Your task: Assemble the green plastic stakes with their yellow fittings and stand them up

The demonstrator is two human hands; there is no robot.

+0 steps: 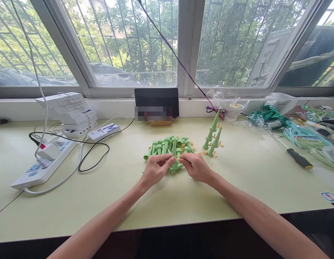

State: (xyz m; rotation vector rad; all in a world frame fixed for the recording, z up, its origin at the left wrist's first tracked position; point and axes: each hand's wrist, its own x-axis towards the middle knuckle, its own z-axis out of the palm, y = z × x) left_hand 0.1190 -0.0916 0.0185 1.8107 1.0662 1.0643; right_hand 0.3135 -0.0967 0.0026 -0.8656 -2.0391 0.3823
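Observation:
Between thumb and fingers, my left hand [155,169] pinches a green plant watering spike [174,148], its point upward. Closed beside it, my right hand [197,168] grips the small yellow valve [178,158] at the spike's side. My fingers partly cover both, so I cannot tell how far the valve sits in. Just behind my hands lies a heap of green watering spikes [157,146], several with yellow valves among them. To the right, two upright stacks of nested spikes stand close together, a taller stack [210,136] and a shorter stack [215,143], with yellow valves sticking out.
On the left are a white power strip [49,163], looping cables and stacked white boxes [71,111]. A black screen [156,99] stands by the window. A screwdriver [298,158] and plastic-bagged items [304,135] lie at right. The table's front edge [183,226] runs beneath my forearms.

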